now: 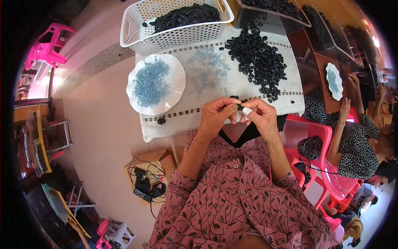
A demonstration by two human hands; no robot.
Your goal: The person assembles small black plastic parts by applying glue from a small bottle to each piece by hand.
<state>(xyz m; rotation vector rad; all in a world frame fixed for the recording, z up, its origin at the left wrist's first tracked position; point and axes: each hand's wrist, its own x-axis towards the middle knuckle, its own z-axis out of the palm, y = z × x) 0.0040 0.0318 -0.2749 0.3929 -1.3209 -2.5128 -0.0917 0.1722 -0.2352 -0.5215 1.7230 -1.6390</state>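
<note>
At the near edge of the cloth-covered table (178, 126), my left hand (216, 117) and my right hand (263, 118) meet, fingertips pinched together. A small black plastic part (239, 106) shows between them, partly hidden by the fingers. White wrapping (246, 111) covers a finger of the right hand. Just beyond the hands lies a loose scatter of small clear bluish pieces (209, 68). To its right spreads a heap of small black parts (259, 62). On the left stands a white wavy-rimmed plate (179, 79) bearing a mound of clear bluish pieces (151, 85).
A white perforated basket (178, 38) and a clear bin (269, 21), both with black parts, stand at the far side. One black part (161, 121) lies by the left front edge. Right are a pink chair (325, 141) and a co-worker's arm (340, 124); a cardboard box (166, 164) with cables is lower left.
</note>
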